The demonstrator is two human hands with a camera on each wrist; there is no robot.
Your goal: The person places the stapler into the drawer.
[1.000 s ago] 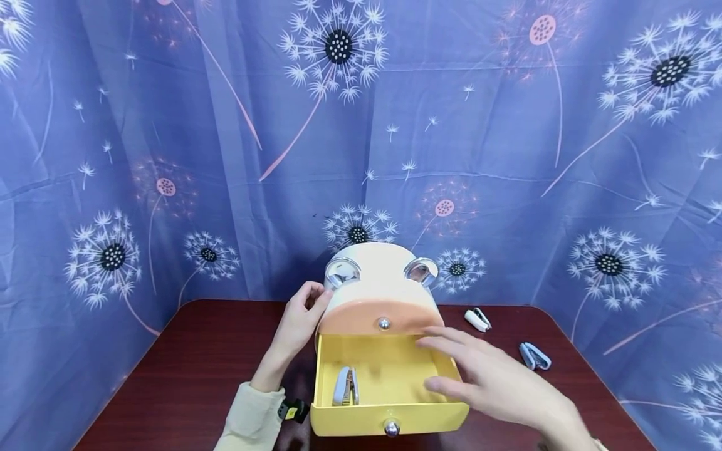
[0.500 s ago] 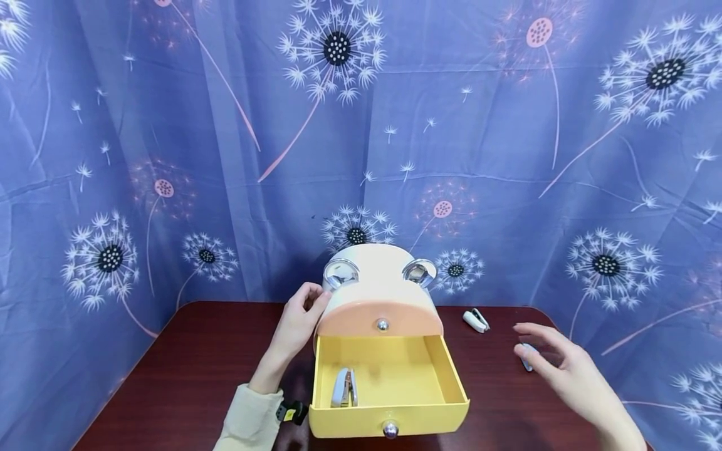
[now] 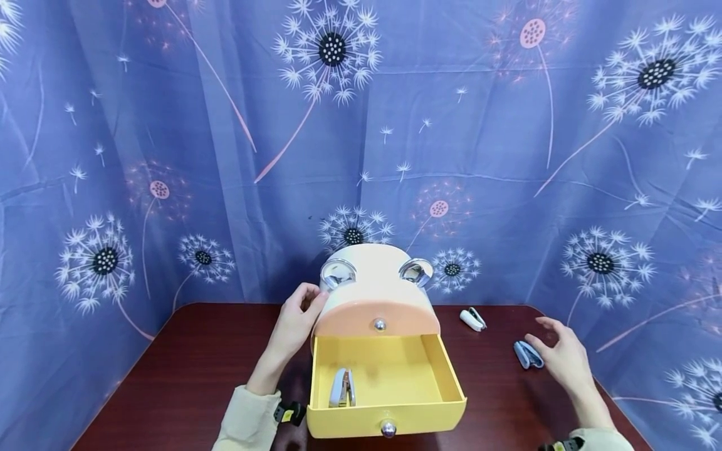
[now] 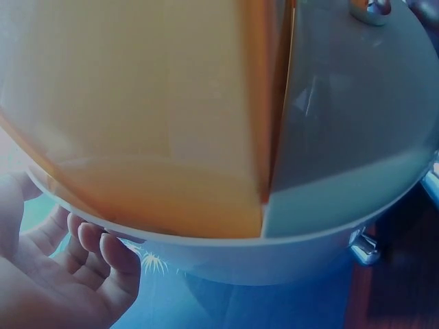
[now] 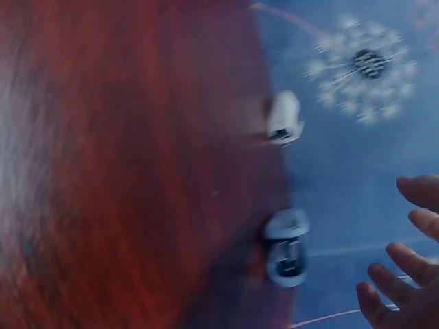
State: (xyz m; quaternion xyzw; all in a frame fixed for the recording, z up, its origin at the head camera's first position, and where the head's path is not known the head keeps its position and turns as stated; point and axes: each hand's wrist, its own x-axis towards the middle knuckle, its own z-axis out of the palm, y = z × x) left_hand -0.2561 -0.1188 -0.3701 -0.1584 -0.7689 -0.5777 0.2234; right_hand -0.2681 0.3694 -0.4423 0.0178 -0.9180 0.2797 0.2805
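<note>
A small white drawer box [image 3: 376, 275] with two shiny ear-shaped parts stands on the table, its upper front peach-coloured. Its yellow drawer [image 3: 417, 421] is pulled out, and a pale stapler [image 3: 340, 388] lies at the drawer's left. My left hand [image 3: 294, 321] rests its loosely bent fingers against the box's left side; in the left wrist view those fingers [image 4: 120, 264] meet the outer wall. Over at the right, my right hand [image 3: 568, 360] hovers with spread fingers beside a light-blue stapler [image 3: 528, 355]. A white stapler [image 3: 472, 319] lies farther back.
The dark red wooden table [image 3: 209, 369] has rounded back corners. A blue curtain [image 3: 304, 207] with dandelion prints surrounds its back and sides. A round metal knob [image 3: 388, 428] sticks out from the drawer front.
My right hand has moved from above the drawer's right side across to the light-blue stapler at the right. My left hand keeps its place against the box, and the drawer stays out.
</note>
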